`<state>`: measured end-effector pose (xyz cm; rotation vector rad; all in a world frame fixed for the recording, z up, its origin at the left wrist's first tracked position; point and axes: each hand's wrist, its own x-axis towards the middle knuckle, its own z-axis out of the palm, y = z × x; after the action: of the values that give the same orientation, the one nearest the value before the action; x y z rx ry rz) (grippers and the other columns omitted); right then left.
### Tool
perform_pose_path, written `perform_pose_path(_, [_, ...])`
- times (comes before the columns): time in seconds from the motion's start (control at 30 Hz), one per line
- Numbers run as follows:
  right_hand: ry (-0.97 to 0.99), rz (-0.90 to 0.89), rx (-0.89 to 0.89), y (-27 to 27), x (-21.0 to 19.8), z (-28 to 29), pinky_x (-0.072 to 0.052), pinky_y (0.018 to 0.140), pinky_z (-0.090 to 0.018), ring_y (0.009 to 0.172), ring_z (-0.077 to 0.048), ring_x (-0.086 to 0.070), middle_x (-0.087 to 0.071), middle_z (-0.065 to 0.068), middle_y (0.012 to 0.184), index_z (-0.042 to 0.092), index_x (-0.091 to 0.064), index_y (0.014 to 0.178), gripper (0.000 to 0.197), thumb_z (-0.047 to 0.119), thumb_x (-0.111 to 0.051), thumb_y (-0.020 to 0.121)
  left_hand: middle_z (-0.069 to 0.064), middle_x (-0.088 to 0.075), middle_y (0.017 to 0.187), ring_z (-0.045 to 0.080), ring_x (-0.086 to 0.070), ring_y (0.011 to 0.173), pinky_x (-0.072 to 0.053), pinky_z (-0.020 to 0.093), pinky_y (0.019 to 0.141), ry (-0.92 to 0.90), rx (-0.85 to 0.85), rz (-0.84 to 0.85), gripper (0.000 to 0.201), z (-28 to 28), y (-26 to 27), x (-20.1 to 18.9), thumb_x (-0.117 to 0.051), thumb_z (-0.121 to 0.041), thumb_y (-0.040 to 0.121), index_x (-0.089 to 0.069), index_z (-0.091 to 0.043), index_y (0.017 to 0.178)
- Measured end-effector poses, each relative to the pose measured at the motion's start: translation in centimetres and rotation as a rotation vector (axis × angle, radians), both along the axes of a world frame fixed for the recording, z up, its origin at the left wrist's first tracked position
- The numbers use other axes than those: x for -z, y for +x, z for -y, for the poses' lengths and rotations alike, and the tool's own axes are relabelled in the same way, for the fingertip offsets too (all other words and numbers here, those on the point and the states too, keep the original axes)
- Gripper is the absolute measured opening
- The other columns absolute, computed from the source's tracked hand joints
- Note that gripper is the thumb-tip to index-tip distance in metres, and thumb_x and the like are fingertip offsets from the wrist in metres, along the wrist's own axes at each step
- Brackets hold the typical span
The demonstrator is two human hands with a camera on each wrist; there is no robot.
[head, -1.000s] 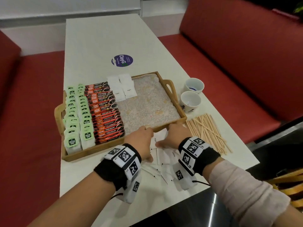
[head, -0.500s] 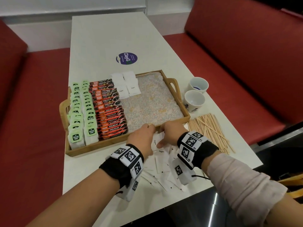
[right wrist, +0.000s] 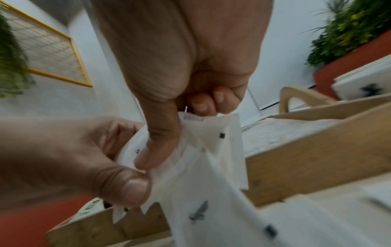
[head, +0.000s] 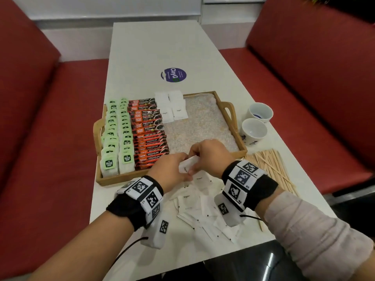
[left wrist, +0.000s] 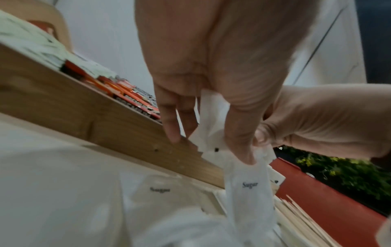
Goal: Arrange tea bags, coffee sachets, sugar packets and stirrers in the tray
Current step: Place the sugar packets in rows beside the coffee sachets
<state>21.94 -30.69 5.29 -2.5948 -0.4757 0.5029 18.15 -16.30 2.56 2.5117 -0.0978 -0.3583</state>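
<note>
- the wooden tray (head: 231, 116) sits in the middle of the white table (head: 142, 47); every place below is given from this tray.
- just above the tray's near rim, both hands meet on a small stack of white sugar packets (head: 187, 164).
- the left hand (head: 172, 169) pinches the stack's near end, thumb on one face and fingers curled behind; in the left wrist view (left wrist: 211, 66) one packet marked "sugar" hangs below the thumb.
- the right hand (head: 211, 157) is clamped on the stack's far end; in the right wrist view (right wrist: 180, 66) its thumb presses the front and its curled fingers sit behind the top edge.
- loose sugar packets (head: 200, 207) lie scattered on the table just in front of the tray's near rim, under the wrists.
- inside the tray, two rows of green tea bags (head: 117, 134) fill its left end.
- a row of red coffee sachets (head: 150, 132) lies just right of them.
- a few sugar packets already placed (head: 172, 108) lie at the far side beside the sachets.
- the tray's right part shows its speckled floor.
- wooden stirrers (head: 272, 169) lie in a pile on the table off the tray's near right corner.
- two white cups (head: 255, 122) stand beside the tray's right handle.
</note>
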Motion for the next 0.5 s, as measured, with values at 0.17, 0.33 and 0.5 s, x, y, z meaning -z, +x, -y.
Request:
perform_pose_path(0.17, [0.057, 0.066, -0.074, -0.8, -0.8, -2.8, -0.042, 0.062, -0.028, 0.07, -0.015, -0.055, -0.061, 0.005, 0.072, 0.022, -0.059, 0.072, 0.032, 0.022, -0.086, 0.055, 0.0, -0.068, 0.083, 0.018, -0.061, 0.084, -0.049, 0.036, 0.076, -0.167, -0.163, 0.022, 0.014, -2.2, -1.5, 0.1, -0.078, -0.024, 0.073, -0.065, -0.027, 0.075])
perform_pose_path(0.33, [0.025, 0.132, -0.148, -1.0, -0.7, -4.0, -0.04, 0.065, -0.029, 0.078, -0.015, -0.052, -0.055, 0.006, 0.086, 0.02, -0.062, 0.092, 0.042, 0.034, -0.085, 0.059, -0.005, -0.071, 0.094, 0.011, -0.062, 0.09, -0.049, 0.029, 0.082, -0.287, -0.318, 0.102, 0.028, -4.0, -3.3, 0.3, -0.079, -0.025, 0.074, -0.071, -0.023, 0.101])
perform_pose_path(0.5, [0.0, 0.069, -0.172, -2.0, 0.9, -4.5, -0.045, 0.072, -0.029, 0.09, -0.02, -0.061, -0.066, 0.001, 0.097, 0.024, -0.064, 0.106, 0.03, 0.023, -0.073, 0.077, -0.005, -0.07, 0.093, 0.012, -0.063, 0.088, -0.047, 0.023, 0.078, -0.299, -0.406, 0.123, 0.028, -5.6, -4.8, 1.2, -0.078, -0.014, 0.074, -0.067, -0.022, 0.098])
